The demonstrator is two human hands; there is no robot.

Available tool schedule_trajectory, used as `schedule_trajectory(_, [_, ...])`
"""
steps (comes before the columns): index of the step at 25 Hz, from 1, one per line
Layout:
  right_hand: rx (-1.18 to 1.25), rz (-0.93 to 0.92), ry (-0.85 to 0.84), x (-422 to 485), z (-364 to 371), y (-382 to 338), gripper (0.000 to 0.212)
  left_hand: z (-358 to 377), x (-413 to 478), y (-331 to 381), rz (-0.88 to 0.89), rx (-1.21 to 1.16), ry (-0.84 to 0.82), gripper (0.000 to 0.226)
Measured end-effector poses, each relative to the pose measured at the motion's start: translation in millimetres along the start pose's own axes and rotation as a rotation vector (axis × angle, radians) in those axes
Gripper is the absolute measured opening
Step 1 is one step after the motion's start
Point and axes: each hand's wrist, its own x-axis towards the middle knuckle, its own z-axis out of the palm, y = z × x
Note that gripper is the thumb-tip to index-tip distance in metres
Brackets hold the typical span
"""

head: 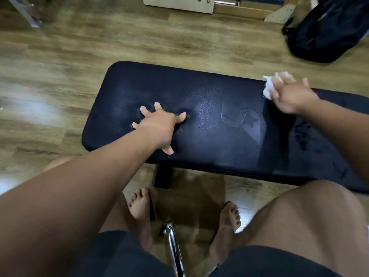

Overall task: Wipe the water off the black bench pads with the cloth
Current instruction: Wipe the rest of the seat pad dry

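Dark shorts (119, 254) and bare thighs filled the bottom edge. A chrome bar (172, 242) stuck up between the legs. The left foot (139, 204) and right foot (229, 216) stood bare on the wood-look floor (60, 56), either side of the bar. Just past the toes was a black leg (162, 176) under the counter.

The counter's black pad (199, 86) ran across the middle of the view, with its left end free and its right end cut off by the frame. A thin puddle of water (241, 120) lay right of centre on the pad. A patch of fine sheen lay just left of the puddle. Dark droplets (303, 134) dotted the pad's right part, which looked darker.

The left hand (159, 124) was flat on the pad's left half. Its grip was wide open with the fingers splayed, pressing dents into the padding and holding nothing.

The right hand (287, 94) was at the pad's far edge, right of the puddle, and motion-blurred. Its grip was closed over a bunched white cloth (267, 88), which stuck out to the left of and beyond the fingers. I could not tell whether the cloth was touching the pad.

Farther back, a black backpack (329, 31) lay on the floor at top right. Pale wooden furniture (179, 3) stood along the top edge.
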Motion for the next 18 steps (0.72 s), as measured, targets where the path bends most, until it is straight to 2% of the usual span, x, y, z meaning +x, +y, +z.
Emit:
schedule_trajectory(2, [0.097,0.084,0.107,2,6,-30,0.052,0,4,0,0.007,-0.004,-0.002,0.122])
schedule_trajectory(4, [0.112,0.095,0.201,-19,19,-71,0.057,3,7,-3,0.009,0.005,0.010,0.122])
schedule_trajectory(6, [0.093,-0.035,0.242,-66,31,-114,0.059,6,8,-4,0.023,0.028,0.032,0.124])
schedule_trajectory(8, [0.105,-0.258,0.251,-126,45,-149,0.054,8,9,-5,0.036,0.032,0.051,0.126])
schedule_trajectory(10, [0.098,-0.454,0.230,-174,56,-156,0.053,10,9,-7,0.038,0.031,0.062,0.126])
schedule_trajectory(12, [0.030,-0.550,0.194,-184,57,-136,0.052,11,7,-8,0.031,0.035,0.077,0.126])
schedule_trajectory(13, [-0.001,-0.530,0.183,-179,53,-125,0.052,12,5,-8,0.030,0.029,0.083,0.124])
schedule_trajectory(16, [0.030,-0.278,0.078,-158,39,-119,0.054,13,-1,-8,0.036,0.009,0.096,0.119])
schedule_trajectory(18, [0.133,-0.252,0.053,-161,37,-148,0.057,14,-5,-12,0.035,-0.006,0.113,0.116])
